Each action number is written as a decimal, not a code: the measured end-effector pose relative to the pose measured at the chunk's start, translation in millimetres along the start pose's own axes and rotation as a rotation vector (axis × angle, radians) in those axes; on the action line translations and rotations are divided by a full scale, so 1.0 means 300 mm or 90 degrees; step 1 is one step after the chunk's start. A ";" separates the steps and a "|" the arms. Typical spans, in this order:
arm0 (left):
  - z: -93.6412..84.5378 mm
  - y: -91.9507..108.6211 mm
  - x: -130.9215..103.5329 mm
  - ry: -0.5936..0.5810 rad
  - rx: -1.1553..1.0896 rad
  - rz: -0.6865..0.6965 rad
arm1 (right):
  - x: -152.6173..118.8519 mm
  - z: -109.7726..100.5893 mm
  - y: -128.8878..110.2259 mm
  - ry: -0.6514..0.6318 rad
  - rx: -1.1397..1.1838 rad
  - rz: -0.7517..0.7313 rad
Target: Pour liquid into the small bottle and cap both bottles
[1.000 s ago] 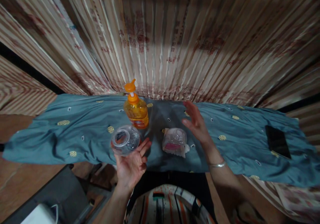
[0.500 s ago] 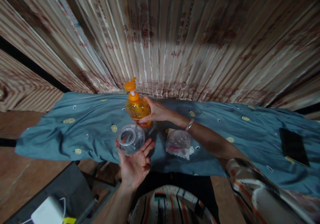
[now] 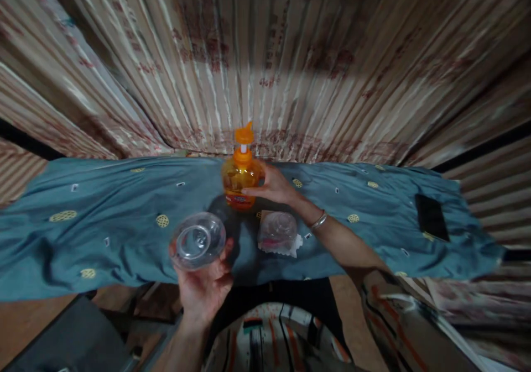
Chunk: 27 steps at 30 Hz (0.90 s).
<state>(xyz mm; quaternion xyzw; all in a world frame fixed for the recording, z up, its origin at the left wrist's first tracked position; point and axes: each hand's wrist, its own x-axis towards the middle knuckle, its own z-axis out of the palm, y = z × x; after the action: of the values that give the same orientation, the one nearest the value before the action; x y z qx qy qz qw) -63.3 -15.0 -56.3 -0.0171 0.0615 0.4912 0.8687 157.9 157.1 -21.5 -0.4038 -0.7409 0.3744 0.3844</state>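
Beneath both hands I see the blue cloth (image 3: 124, 206), over which the right hand (image 3: 271, 185), curled around its side, grips the upright bottle (image 3: 238, 179), seemingly the present step, while the left hand (image 3: 203, 292), loosely curved, holds the clear bowl (image 3: 186, 245), the packet (image 3: 279, 232) lies to its right, and the next move calls for steady holding.

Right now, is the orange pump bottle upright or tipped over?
Upright. The bottle has its orange pump head at the top, with the right hand gripping its side.
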 end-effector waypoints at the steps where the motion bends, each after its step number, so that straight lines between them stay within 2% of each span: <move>1: 0.001 0.003 0.004 0.000 -0.002 -0.001 | -0.025 -0.029 0.008 0.015 0.006 0.010; 7: 0.027 0.007 0.025 0.044 -0.001 0.012 | -0.188 -0.257 0.050 0.117 0.090 0.104; 12: 0.053 -0.002 0.033 0.133 0.029 0.043 | -0.310 -0.461 0.070 0.225 0.118 0.165; 16: 0.080 -0.009 0.044 0.183 0.046 0.073 | -0.377 -0.588 0.094 0.275 0.136 0.196; 21: 0.102 -0.015 0.051 0.169 0.034 0.081 | -0.424 -0.682 0.139 0.273 0.161 0.230; 27: 0.122 -0.018 0.061 0.197 0.016 0.087 | -0.450 -0.711 0.169 0.282 0.143 0.215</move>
<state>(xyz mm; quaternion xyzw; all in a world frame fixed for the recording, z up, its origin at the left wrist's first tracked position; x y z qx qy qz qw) -46.1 1.2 -22.3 -0.0774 0.2018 0.5398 0.8136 410.7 109.5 -10.9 -0.5484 -0.5149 0.4154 0.5114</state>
